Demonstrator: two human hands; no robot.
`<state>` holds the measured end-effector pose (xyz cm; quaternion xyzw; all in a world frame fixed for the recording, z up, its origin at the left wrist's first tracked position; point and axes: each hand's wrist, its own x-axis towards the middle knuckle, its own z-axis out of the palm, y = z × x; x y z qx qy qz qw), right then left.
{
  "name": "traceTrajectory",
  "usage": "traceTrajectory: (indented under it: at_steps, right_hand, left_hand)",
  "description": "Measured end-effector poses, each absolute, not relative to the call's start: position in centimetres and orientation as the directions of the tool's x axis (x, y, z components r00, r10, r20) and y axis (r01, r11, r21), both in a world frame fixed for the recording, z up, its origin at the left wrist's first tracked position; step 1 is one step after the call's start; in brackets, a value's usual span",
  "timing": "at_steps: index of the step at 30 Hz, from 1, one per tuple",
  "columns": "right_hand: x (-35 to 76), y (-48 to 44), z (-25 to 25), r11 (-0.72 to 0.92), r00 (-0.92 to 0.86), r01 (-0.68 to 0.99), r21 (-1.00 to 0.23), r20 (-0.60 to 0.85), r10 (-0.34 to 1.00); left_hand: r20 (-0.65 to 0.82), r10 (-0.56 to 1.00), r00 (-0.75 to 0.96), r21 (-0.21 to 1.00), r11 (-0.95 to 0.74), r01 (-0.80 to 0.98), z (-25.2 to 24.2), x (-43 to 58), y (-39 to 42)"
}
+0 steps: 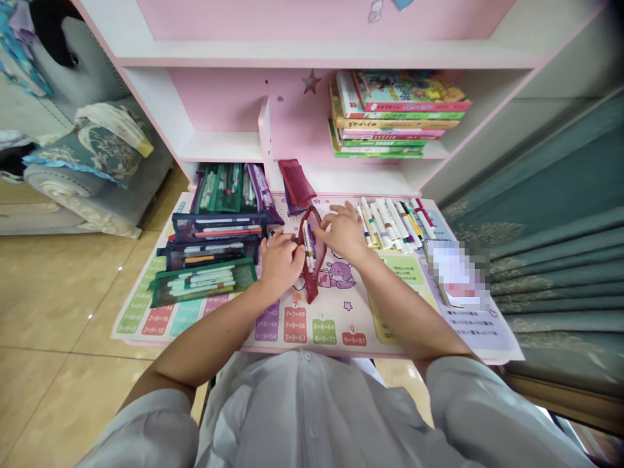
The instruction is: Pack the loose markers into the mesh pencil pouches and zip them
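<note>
In the middle of the desk a dark red mesh zip pouch (pixel 320 259) lies with its mouth spread open. A few white marker pens (pixel 309 247) rest inside it. My left hand (pixel 281 261) is at the pouch's left edge, fingers spread and thumb beside the pens. Over the right edge is my right hand (pixel 345 233), its fingers apart and its thumb side at the pouch's mouth. No pen shows in either hand. Right of that hand lies a row of loose marker pens (pixel 390 222).
Filled green and blue mesh pouches (pixel 205 281) lie at the left, with more pouches (pixel 227 185) behind. Folded red pouches (pixel 296 183) lie by the shelf. A phone (pixel 451 273) is at the right. A stack of books (pixel 390 123) sits on the pink-backed shelf (pixel 331 54).
</note>
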<state>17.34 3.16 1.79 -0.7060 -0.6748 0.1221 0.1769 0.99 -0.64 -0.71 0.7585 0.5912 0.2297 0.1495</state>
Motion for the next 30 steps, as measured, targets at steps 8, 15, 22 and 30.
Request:
traceTrajectory:
  at_steps: [8, 15, 22, 30]
  right_hand:
    - [24.3, 7.1, 0.2, -0.427, 0.435, 0.891, -0.153, 0.018, 0.900]
    - [26.0, 8.3, -1.2, -0.512, 0.504, 0.859, -0.034, -0.125, 0.854]
    - [25.6, 8.5, -1.7, -0.497, 0.496, 0.867, 0.031, -0.134, 0.858]
    - [24.4, 7.2, 0.2, -0.374, 0.387, 0.910, -0.181, 0.040, 0.921]
  left_hand:
    - [0.160, 0.969, 0.188, 0.521, -0.245, 0.818, -0.8, 1.0, -0.7]
    - [0.164, 0.969, 0.187, 0.515, -0.246, 0.821, -0.9, 1.0, -0.6]
    - [0.168, 0.967, 0.191, 0.523, -0.252, 0.814, -1.1, 0.9, -0.6]
    - [0.173, 0.966, 0.191, 0.519, -0.254, 0.816, -1.1, 1.0, -0.6]
